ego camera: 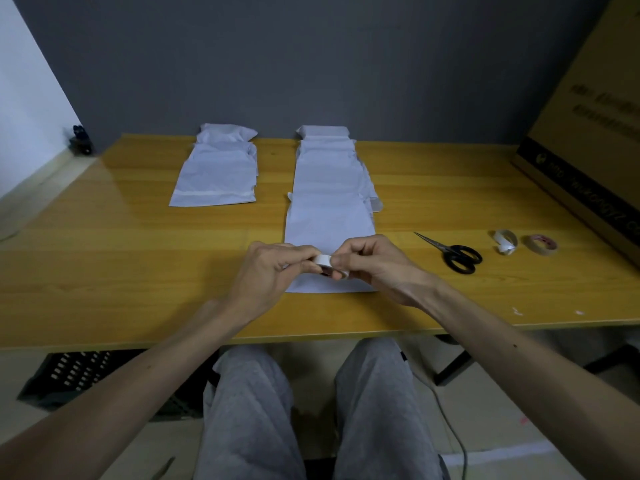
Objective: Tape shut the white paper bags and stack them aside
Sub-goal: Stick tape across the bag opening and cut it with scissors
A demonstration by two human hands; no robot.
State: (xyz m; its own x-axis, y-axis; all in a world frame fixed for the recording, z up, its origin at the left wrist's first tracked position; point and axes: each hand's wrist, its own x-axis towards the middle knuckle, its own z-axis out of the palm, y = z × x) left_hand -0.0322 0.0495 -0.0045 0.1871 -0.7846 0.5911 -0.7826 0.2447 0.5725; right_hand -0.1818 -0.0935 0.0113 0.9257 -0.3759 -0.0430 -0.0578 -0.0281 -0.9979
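Observation:
A white roll of tape is held between both hands just above the near end of a white paper bag that lies flat in front of me. My left hand grips the roll from the left. From the right, my right hand pinches at the roll's edge with thumb and fingers. Behind that bag a row of overlapping white bags runs to the table's far edge. A separate pile of white bags lies at the far left, the top one showing a strip of tape near its front end.
Black-handled scissors lie right of my hands. Further right sit a small white tape roll and a brownish tape roll. A large cardboard box stands at the table's right edge. The wooden table meets a grey wall.

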